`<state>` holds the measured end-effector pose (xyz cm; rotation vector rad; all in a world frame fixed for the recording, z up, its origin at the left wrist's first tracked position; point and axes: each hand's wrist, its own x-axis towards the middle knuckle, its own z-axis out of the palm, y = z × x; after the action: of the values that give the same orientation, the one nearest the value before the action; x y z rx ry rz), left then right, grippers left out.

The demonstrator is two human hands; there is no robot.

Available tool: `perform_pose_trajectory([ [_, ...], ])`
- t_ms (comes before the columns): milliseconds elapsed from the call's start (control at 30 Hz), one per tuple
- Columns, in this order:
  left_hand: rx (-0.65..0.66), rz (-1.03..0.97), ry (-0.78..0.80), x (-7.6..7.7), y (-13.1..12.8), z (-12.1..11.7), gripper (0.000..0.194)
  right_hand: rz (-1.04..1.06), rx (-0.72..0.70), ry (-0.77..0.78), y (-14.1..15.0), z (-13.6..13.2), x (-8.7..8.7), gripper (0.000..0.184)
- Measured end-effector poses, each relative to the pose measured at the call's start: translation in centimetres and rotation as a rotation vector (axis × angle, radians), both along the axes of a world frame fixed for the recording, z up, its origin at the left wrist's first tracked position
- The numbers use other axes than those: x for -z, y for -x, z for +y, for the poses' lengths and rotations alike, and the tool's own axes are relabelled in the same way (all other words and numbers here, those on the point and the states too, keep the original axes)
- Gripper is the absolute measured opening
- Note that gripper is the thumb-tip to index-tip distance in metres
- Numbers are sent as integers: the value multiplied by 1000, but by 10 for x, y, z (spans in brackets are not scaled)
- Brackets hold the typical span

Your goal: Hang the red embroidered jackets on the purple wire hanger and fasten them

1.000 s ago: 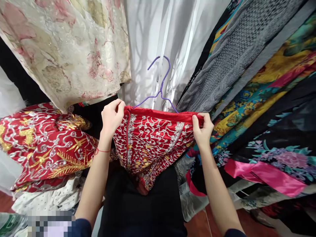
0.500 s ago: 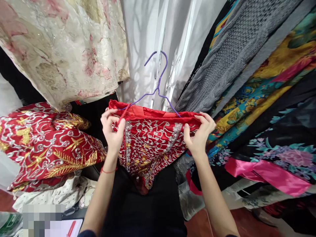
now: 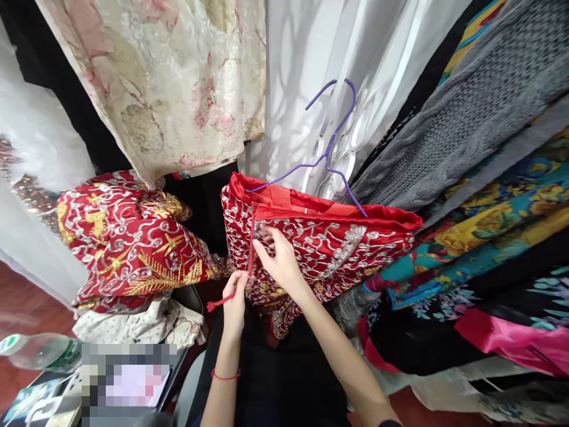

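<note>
Left hand [image 3: 236, 286] pinching red cord [image 3: 252, 240]; right hand [image 3: 278, 258] loosely open, fingers at left part of red embroidered garment [image 3: 320, 249]. Garment centre, purple hanger [image 3: 328, 155] in its opening; cream floral cloth [image 3: 191, 83] far left.

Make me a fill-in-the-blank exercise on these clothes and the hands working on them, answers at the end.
The left hand grips a cord coloured ____. The wire hanger, dipping into the embroidered garment, is ____. The chunky knitted cloth at the right is ____.

Missing words: red; purple; grey.
</note>
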<state>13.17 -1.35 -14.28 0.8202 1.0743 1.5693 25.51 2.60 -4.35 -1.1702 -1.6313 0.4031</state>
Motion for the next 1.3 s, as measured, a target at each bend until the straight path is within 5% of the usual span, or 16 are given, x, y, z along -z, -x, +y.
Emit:
perform_pose_trajectory([
  [133,91,-76,31,-5,7,-2,28,242,-65,13,24,27,2,31],
  [267,256,-312,55,-14,15,-6,31,295,-40,41,34,18,-2,26],
  [500,154,-657,-21,-22,25,-1,33,165,10,-64,32,-12,2,28],
  [667,160,-575,-32,-42,23,16,42,118,-47,3,29,-9,10,27],
  [867,154,-626,-136,-68,21,32,19,101,-129,70,36,-10,5,28],
  [1067,224,-207,-27,-58,24,19,32,50,-60,74,41,-13,-1,34],
  [1300,58,-150,-25,-66,29,41,41,92,-5,65,36,-10,8,32],
])
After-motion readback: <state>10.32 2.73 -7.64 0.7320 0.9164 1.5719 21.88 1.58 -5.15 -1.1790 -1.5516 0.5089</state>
